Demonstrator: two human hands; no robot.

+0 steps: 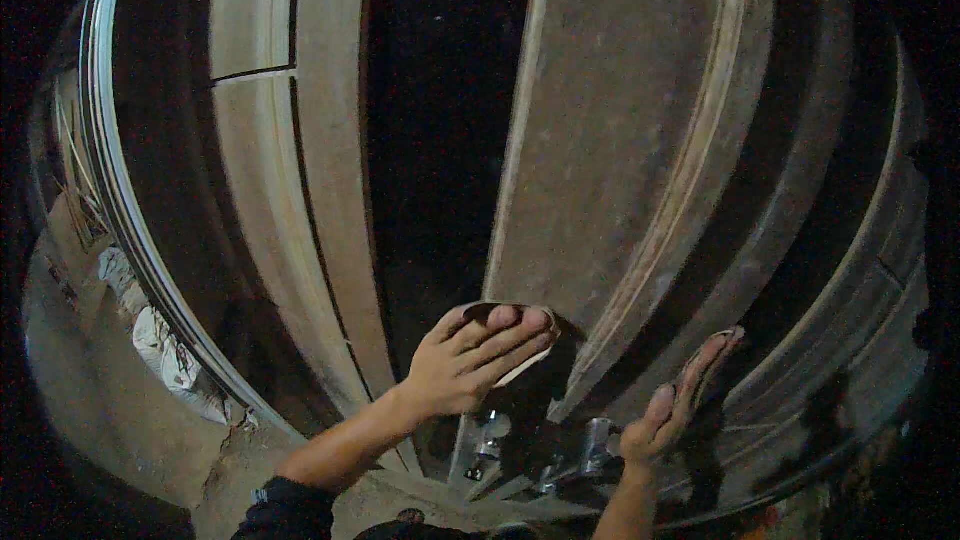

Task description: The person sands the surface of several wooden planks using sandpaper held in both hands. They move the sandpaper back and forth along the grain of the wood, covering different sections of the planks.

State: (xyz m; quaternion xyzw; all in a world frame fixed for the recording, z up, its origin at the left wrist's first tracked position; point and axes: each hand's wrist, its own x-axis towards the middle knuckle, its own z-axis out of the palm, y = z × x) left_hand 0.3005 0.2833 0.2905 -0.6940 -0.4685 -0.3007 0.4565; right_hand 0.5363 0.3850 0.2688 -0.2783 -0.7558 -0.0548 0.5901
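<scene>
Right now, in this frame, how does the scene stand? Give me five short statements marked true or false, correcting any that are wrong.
1. A pale-edged piece shows at the left hand. True.
2. The two hands are clasped together. False: the right hand is well apart, farther right.
3. Crumpled white material lies toward the left side of the picture. True.
4. The sleeve on the left arm is bright white. False: that sleeve is dark.
5. A wide grey-brown panel stretches up the picture beyond the left hand. True.
</scene>
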